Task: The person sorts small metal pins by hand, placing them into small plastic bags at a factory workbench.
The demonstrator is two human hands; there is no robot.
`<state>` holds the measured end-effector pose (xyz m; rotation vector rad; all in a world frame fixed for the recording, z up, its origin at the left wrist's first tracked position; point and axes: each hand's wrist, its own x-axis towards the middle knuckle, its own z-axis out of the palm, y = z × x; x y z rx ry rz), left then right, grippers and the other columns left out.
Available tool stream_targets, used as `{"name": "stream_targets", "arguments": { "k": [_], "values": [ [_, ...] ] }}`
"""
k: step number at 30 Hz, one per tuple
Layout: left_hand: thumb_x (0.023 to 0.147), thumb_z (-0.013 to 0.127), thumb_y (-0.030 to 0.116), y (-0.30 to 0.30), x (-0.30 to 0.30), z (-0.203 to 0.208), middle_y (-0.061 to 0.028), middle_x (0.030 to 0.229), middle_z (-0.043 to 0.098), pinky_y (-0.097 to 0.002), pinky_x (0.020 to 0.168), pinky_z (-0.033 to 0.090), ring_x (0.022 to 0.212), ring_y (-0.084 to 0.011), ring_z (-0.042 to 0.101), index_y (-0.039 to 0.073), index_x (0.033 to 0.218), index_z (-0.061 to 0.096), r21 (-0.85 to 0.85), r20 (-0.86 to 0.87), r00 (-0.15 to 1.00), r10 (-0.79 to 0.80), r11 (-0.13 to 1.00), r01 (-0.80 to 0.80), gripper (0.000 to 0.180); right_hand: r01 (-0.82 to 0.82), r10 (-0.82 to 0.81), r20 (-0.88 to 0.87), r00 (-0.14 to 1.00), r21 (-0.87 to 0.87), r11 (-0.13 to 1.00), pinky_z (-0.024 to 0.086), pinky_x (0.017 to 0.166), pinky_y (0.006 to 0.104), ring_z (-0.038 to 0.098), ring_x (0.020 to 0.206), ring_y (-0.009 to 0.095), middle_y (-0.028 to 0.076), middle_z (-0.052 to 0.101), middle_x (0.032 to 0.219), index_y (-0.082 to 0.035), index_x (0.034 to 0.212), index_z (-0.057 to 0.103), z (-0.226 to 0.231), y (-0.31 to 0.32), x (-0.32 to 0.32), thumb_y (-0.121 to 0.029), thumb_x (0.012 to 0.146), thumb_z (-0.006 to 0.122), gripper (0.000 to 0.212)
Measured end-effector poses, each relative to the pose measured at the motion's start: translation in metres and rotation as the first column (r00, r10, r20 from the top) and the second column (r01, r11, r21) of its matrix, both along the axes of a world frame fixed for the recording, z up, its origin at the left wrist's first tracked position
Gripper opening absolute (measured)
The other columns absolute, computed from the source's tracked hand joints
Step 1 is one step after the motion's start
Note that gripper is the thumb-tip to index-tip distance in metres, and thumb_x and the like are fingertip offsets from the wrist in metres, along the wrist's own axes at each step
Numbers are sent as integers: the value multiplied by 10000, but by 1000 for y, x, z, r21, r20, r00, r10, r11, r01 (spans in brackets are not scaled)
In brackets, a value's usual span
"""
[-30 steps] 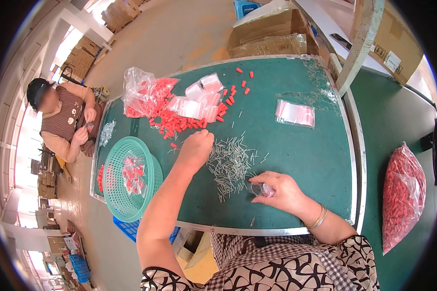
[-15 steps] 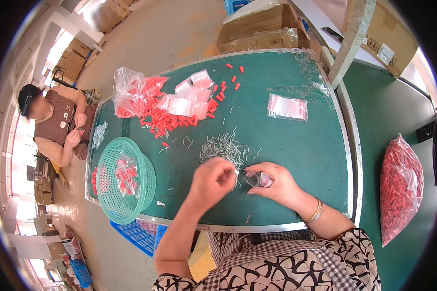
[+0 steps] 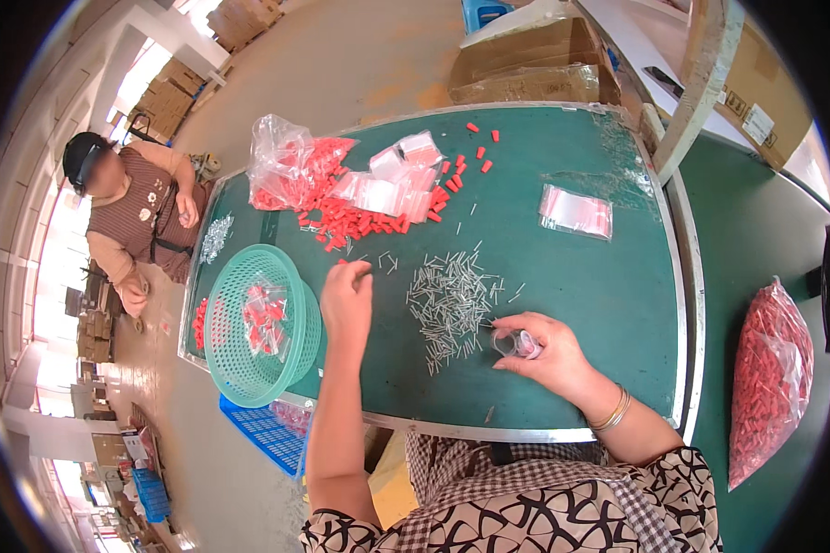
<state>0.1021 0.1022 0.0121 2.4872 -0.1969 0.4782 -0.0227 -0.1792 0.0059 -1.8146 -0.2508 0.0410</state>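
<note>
My left hand (image 3: 346,300) reaches over the table left of the screw pile, its fingers pinched together at a small red tapered plug (image 3: 342,262), mostly covered by the fingertips. My right hand (image 3: 549,350) grips a small clear plastic bag (image 3: 518,344), its mouth held open toward the left; what is inside is hard to make out. Between the hands lies a heap of thin silver screws (image 3: 452,300). Farther back, many red plugs (image 3: 364,223) spill beside a large clear bag (image 3: 281,161) and a pile of small clear bags (image 3: 392,184).
A green mesh basket (image 3: 309,336) with filled bags stands at the table's left edge. A stack of flat bags (image 3: 576,212) lies at right. A big sack of red plugs (image 3: 773,382) lies beyond the right edge. Another person (image 3: 143,203) sits at far left; a cardboard box (image 3: 535,69) stands behind.
My left hand has moved away from the bag, left and farther back to a loose red plug. My right hand keeps the bag. The other person's hands have moved apart.
</note>
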Motion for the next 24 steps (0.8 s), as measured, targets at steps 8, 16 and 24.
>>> {"name": "stream_targets", "arguments": {
  "k": [8, 16, 24],
  "values": [
    [771, 582, -23, 44, 50, -26, -161, 909, 623, -425, 772, 474, 841, -338, 602, 8, 965, 644, 408, 107, 988, 107, 902, -142, 206, -33, 32, -30, 999, -35, 999, 499, 785, 316, 628, 891, 224, 70, 663, 981, -66, 1115, 620, 1, 2, 2, -149, 685, 798, 473],
    [771, 610, 58, 30, 61, -11, -179, 862, 638, -437, 719, 492, 785, -348, 624, 8, 831, 625, 395, -42, 977, 207, 902, -174, 80, -24, 24, -10, 1000, -11, 1000, 501, 753, 309, 622, 854, 212, 67, 658, 958, -59, 1109, 625, -4, -1, 2, -150, 684, 803, 469],
    [782, 637, 150, 27, 97, -23, -164, 828, 655, -419, 751, 491, 821, -327, 630, 16, 841, 649, 404, 102, 960, 260, 871, -279, 147, -46, 45, -23, 999, -40, 998, 509, 723, 304, 630, 833, 213, 70, 658, 961, -57, 1093, 631, 0, -2, 2, -155, 688, 800, 449]
  ]
}}
